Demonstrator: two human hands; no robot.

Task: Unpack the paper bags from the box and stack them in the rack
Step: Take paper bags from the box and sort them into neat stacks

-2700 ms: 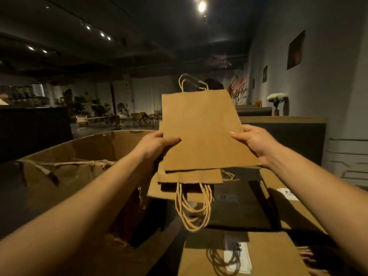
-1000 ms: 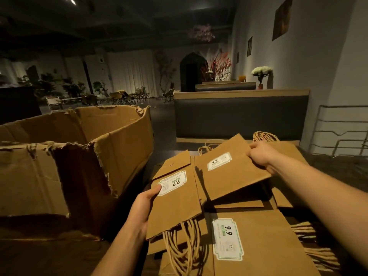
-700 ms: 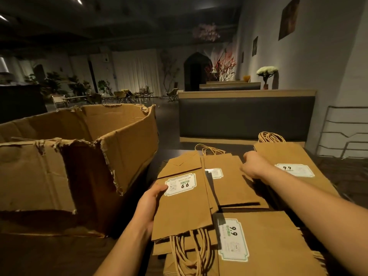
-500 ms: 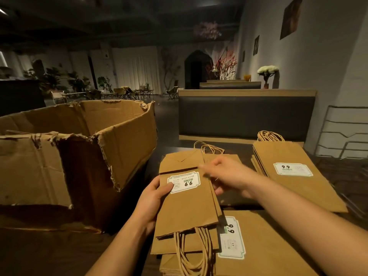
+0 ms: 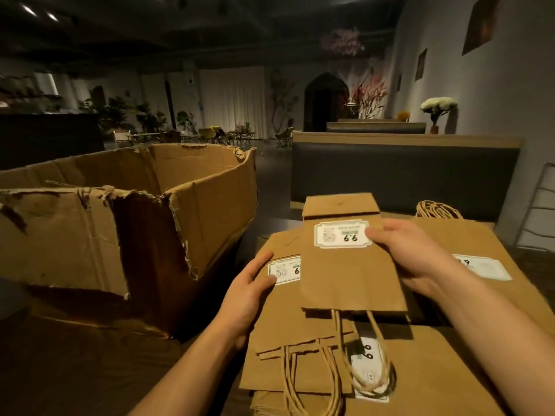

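Just right of the one torn cardboard box (image 5: 144, 223), a thin bundle of paper bags (image 5: 282, 322) is clamped by the left hand (image 5: 249, 292). One single bag (image 5: 345, 280) is pinched by the right hand (image 5: 411, 259). Two larger-bag piles (image 5: 435, 379) are seen farther right.

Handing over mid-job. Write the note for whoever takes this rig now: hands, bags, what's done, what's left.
Left hand: grips the left edge of the small-bag bundle, thumb by its label.
Right hand: pinches one lifted bag above the bundle, handles hanging toward the person.
Box: open, on the left; its inside is hidden.
Done: large bags lie flat in a far pile and a near pile.
Left: no bags show in the visible part of the rack at the right edge; stack them there.
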